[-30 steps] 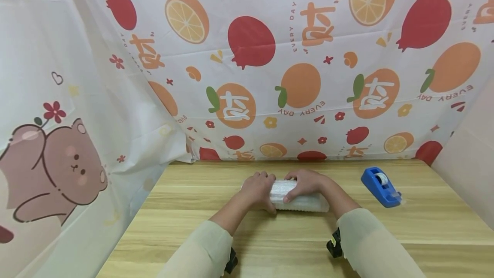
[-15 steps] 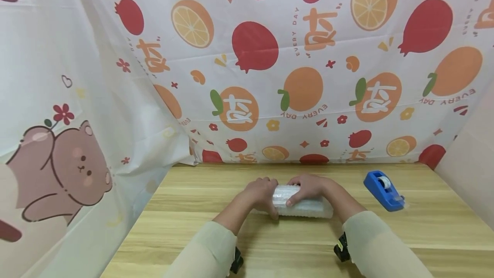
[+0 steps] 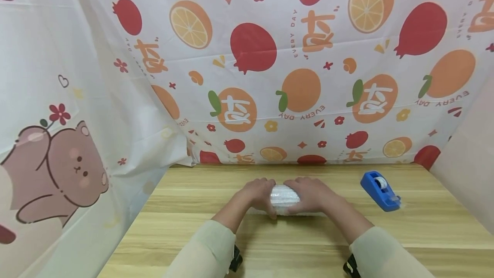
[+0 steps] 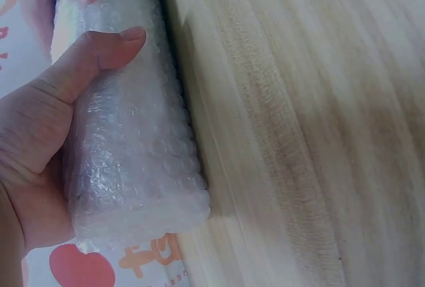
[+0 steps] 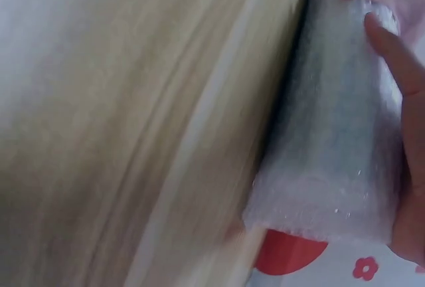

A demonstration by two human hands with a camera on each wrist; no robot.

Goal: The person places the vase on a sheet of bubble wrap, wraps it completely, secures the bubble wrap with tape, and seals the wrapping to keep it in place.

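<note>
A long bundle of clear bubble wrap (image 3: 283, 197) lies crosswise near the back of the wooden table, with a faint greenish tint showing through it in the right wrist view. My left hand (image 3: 259, 194) grips its left part; in the left wrist view the left thumb (image 4: 109, 46) lies across the bubbled surface. Holding the right part is my right hand (image 3: 311, 195), its fingers over the far side and its thumb toward the near side. In the right wrist view that hand (image 5: 408, 94) runs along one edge of the bundle (image 5: 325, 134), most fingers hidden.
A blue tape dispenser (image 3: 380, 191) with a strip of tape at its cutter stands to the right on the wooden table (image 3: 293, 248). A fruit-print curtain (image 3: 254, 110) hangs behind the back edge, and a bear-print curtain (image 3: 69, 166) borders the left.
My right hand has shifted its grip and covers more of the bundle's right end, with its sleeve lower and farther right. The left hand keeps its hold. The head view has tilted slightly.
</note>
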